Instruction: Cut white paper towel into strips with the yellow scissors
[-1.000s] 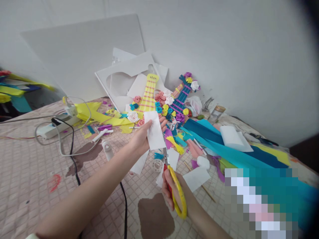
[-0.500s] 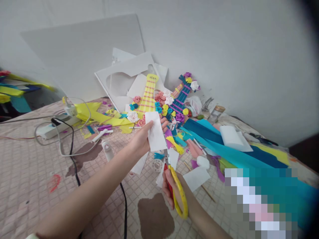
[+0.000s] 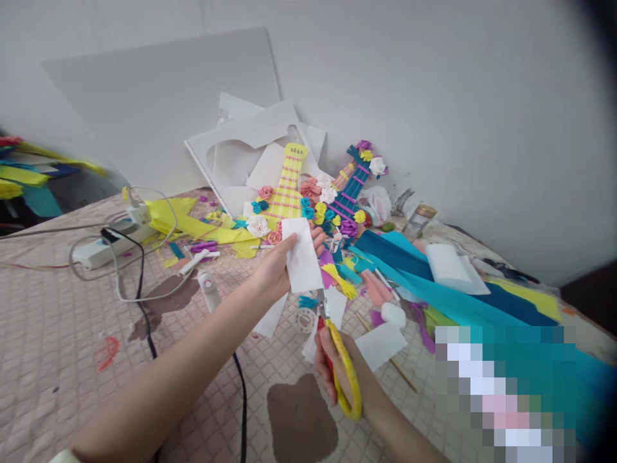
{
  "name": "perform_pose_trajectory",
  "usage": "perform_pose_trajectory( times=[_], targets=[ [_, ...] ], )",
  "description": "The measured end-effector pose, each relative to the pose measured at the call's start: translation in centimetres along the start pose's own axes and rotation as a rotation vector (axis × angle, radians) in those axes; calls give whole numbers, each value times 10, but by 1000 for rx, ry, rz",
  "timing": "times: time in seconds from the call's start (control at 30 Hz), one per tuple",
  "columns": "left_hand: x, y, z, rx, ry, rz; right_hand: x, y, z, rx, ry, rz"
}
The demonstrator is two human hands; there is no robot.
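Note:
My left hand (image 3: 276, 265) pinches a white paper strip (image 3: 303, 257) between thumb and fingers, the fingertips showing behind its right edge. In my right hand (image 3: 340, 366) is a pair of scissors (image 3: 348, 376) with yellow and red handles. Their blades point up at the lower right corner of the strip; whether they bite into it I cannot tell. Beyond the strip stands a yellow paper guitar (image 3: 288, 177) with paper flowers around it. Beside it leans a blue paper guitar (image 3: 351, 193). Under my hands lie white paper pieces (image 3: 380, 344) and a white plastic spool (image 3: 304, 319).
A power strip (image 3: 103, 247) with cables lies at the left, near a glue gun (image 3: 209, 289). Blue crepe paper (image 3: 414, 273) and a white paper roll (image 3: 448, 267) lie at the right, with a glass jar (image 3: 421, 218) behind. White boards (image 3: 164, 116) lean on the wall.
The scissors' handles have drawn slightly closer together. Both hands stay in nearly the same place, and the strip is still held.

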State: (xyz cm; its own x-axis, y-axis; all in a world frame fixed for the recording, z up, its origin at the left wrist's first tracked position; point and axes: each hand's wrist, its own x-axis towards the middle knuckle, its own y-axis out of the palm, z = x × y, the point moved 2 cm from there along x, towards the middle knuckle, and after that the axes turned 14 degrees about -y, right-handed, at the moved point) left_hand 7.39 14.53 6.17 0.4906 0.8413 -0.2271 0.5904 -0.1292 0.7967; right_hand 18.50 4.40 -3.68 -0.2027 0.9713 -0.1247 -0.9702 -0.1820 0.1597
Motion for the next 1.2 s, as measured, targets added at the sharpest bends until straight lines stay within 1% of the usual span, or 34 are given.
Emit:
perform_pose_trajectory(
  times=[0.17, 0.27, 0.37, 0.53, 0.63, 0.7, 0.77, 0.87, 0.93, 1.0, 1.07, 1.13, 1.2],
  targets=[
    [1, -1, 0, 6, 0, -15, 1, -2, 4, 52, -19, 13],
    [4, -6, 1, 36, 3, -51, 5, -4, 5, 77, 29, 7],
    [7, -10, 2, 52, 1, -51, 13, -10, 4, 165, 70, 14],
    [9, -14, 0, 44, -6, 9, 16, -15, 11, 421, 112, 166],
    [9, -14, -1, 36, -13, 29, 10, -15, 21, 610, 135, 214],
    [9, -14, -1, 39, -24, 45, 6, -15, 27, 674, 150, 255],
    [8, -13, 0, 59, -31, 63, 6, -15, 30, 675, 128, 267],
    [7, -12, 2, 101, -19, 68, 10, -16, 24, 568, 22, 201],
    [6, -10, 4, 126, -29, 69, 14, -17, 17, 462, -57, 108],
    [4, -7, 7, 144, -44, 70, 16, -18, 11, 362, -120, -12],
    [2, -4, 11, 155, -42, 73, 15, -18, 8, 277, -174, -117],
    [0, -1, 15, 160, -37, 83, 14, -17, 10, 199, -216, -165],
    [-2, 2, 20, 169, -39, 95, 13, -15, 14, 138, -251, -174]
  ],
)
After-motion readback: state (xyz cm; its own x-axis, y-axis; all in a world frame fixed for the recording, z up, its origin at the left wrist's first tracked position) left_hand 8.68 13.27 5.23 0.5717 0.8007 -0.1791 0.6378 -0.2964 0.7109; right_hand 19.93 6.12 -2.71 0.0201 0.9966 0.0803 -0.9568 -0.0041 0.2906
